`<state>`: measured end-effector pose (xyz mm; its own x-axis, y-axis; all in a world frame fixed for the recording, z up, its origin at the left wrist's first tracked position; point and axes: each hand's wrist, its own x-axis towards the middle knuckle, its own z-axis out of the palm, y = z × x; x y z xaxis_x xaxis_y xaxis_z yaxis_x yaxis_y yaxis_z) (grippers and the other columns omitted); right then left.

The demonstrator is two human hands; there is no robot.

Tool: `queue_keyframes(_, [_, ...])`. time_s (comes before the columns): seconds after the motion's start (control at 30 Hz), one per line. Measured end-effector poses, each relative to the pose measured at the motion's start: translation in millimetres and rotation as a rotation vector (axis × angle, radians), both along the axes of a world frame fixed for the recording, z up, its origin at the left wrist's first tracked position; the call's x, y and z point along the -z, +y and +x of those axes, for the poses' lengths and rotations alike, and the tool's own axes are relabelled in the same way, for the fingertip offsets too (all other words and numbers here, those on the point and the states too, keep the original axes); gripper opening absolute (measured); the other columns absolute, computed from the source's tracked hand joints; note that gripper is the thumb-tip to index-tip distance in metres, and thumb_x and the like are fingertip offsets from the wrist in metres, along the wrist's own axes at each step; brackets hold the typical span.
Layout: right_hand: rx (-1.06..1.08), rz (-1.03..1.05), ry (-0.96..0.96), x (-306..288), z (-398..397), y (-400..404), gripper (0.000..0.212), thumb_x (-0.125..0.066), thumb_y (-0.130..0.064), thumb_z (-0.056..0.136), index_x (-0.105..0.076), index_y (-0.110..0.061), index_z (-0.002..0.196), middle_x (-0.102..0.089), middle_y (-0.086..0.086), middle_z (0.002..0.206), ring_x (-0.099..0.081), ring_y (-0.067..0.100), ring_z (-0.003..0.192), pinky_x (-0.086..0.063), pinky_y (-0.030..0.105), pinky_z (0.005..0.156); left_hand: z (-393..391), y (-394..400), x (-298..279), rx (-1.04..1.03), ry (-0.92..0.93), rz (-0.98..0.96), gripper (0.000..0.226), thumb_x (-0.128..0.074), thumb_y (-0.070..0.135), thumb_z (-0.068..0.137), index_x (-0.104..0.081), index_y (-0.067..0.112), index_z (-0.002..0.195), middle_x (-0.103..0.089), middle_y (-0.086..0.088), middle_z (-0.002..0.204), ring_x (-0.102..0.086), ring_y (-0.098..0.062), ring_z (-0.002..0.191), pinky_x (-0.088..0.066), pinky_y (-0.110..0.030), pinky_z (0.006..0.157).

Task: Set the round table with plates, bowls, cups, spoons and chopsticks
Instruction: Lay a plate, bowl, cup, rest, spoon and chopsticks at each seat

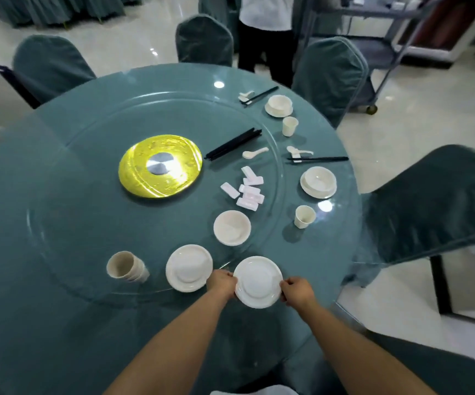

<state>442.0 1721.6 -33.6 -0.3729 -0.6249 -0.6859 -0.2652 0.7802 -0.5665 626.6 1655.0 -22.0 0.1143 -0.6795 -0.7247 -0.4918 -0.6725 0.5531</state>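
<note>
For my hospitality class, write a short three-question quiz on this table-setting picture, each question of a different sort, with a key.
1. True or false: both hands hold the same plate.
2. Multiple choice: the loose black chopsticks on the glass turntable lie (A) beside the yellow centre disc, (B) inside a cup, (C) on a chair.
3. Fill in: in the finished setting on the right, a bowl sits on a ____.

Key
1. True: the left hand and right hand grip opposite edges.
2. A
3. plate
</note>
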Motion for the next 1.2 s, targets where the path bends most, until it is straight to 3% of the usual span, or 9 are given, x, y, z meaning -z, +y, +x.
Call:
queue_keyframes(0.17, [0.096, 0.059, 0.037, 17, -27, 4, 0.026, -0.052, -0.003, 0.088, -0.059, -0.009, 0.065, -0.063, 0.009, 0.061, -0.061, 0.02, 0.057, -0.056, 0.033, 0.064, -34, -8, 20, 0.161, -0.06, -0.02, 0.023, -0.055, 0.005, 0.079, -0.078, 0.009, 0.08, -0.074, -0.012, 0.083, -0.067, -0.026, 0.079, -0.059, -0.036, 0.077])
queue_keyframes(0.37, [0.123, 0.096, 0.031, 36, -43, -2, 0.022, -0.052, -0.005, 0.087, -0.062, -0.012, 0.069, -0.067, 0.01, 0.066, -0.064, 0.024, 0.063, -0.057, 0.036, 0.07, -56, -18, 38, 0.203, -0.123, -0.062, 0.024, -0.058, 0.009, 0.085, -0.078, 0.015, 0.096, -0.074, -0.003, 0.102, -0.066, -0.022, 0.098, -0.051, -0.027, 0.084])
queue_keyframes(0.5, [0.144, 0.104, -0.016, 47, -42, -6, 0.027, -0.05, -0.001, 0.086, -0.062, -0.012, 0.065, -0.071, 0.021, 0.08, -0.065, 0.028, 0.07, -0.059, 0.045, 0.079, -58, -22, 45, 0.202, -0.153, -0.05, 0.024, -0.055, 0.007, 0.083, -0.076, 0.018, 0.086, -0.072, -0.005, 0.09, -0.057, -0.021, 0.082, -0.042, -0.023, 0.071])
queue_keyframes(0.63, [0.14, 0.111, -0.002, 47, -42, -7, 0.027, -0.049, -0.005, 0.088, -0.062, -0.01, 0.064, -0.072, 0.021, 0.081, -0.07, 0.036, 0.082, -0.057, 0.048, 0.082, -51, -21, 46, 0.205, -0.191, -0.031, 0.033, -0.056, 0.009, 0.083, -0.046, 0.026, 0.057, -0.052, 0.0, 0.079, -0.041, -0.019, 0.079, -0.036, -0.025, 0.07])
queue_keyframes(0.67, [0.136, 0.115, 0.009, 44, -43, -8, 0.027, -0.049, -0.007, 0.088, -0.062, -0.009, 0.065, -0.073, 0.019, 0.079, -0.07, 0.034, 0.082, -0.057, 0.046, 0.082, -49, -21, 44, 0.194, -0.19, -0.032, 0.031, -0.057, 0.011, 0.085, -0.05, 0.026, 0.058, -0.056, -0.002, 0.081, -0.045, -0.022, 0.08, -0.04, -0.027, 0.073])
queue_keyframes(0.73, [0.107, 0.12, 0.028, 36, -44, -12, 0.024, -0.049, -0.011, 0.089, -0.064, -0.007, 0.071, -0.073, 0.016, 0.078, -0.071, 0.031, 0.08, -0.057, 0.041, 0.082, -42, -22, 37, 0.186, -0.193, -0.039, 0.015, -0.06, 0.014, 0.088, -0.073, 0.021, 0.084, -0.07, -0.006, 0.099, -0.061, -0.027, 0.097, -0.046, -0.027, 0.086])
queue_keyframes(0.83, [0.075, 0.088, 0.038, 22, -41, -28, 0.02, -0.049, -0.009, 0.088, -0.065, -0.001, 0.08, -0.073, 0.017, 0.083, -0.07, 0.033, 0.08, -0.058, 0.041, 0.081, -28, -32, 25, 0.15, -0.211, -0.059, 0.027, -0.061, 0.021, 0.092, -0.072, 0.017, 0.116, -0.07, -0.003, 0.119, -0.062, -0.024, 0.113, -0.047, -0.026, 0.092])
queue_keyframes(1.0, [0.066, 0.01, 0.027, -1, -26, -65, 0.02, -0.049, -0.009, 0.088, -0.06, -0.001, 0.074, -0.07, 0.022, 0.076, -0.065, 0.03, 0.064, -0.057, 0.04, 0.071, -6, -58, 0, 0.034, -0.184, -0.086, 0.023, -0.061, 0.022, 0.091, -0.075, 0.018, 0.109, -0.073, -0.005, 0.109, -0.064, -0.025, 0.103, -0.047, -0.025, 0.082])
queue_keyframes(1.2, [0.078, -0.054, 0.013, -22, -14, -102, 0.023, -0.044, -0.009, 0.092, -0.056, -0.001, 0.074, -0.065, 0.021, 0.076, -0.059, 0.028, 0.06, -0.054, 0.035, 0.061, -4, -82, -18, -0.01, -0.114, -0.053, 0.021, -0.056, 0.01, 0.086, -0.074, 0.003, 0.093, -0.074, -0.016, 0.09, -0.071, -0.032, 0.09, -0.058, -0.039, 0.082])
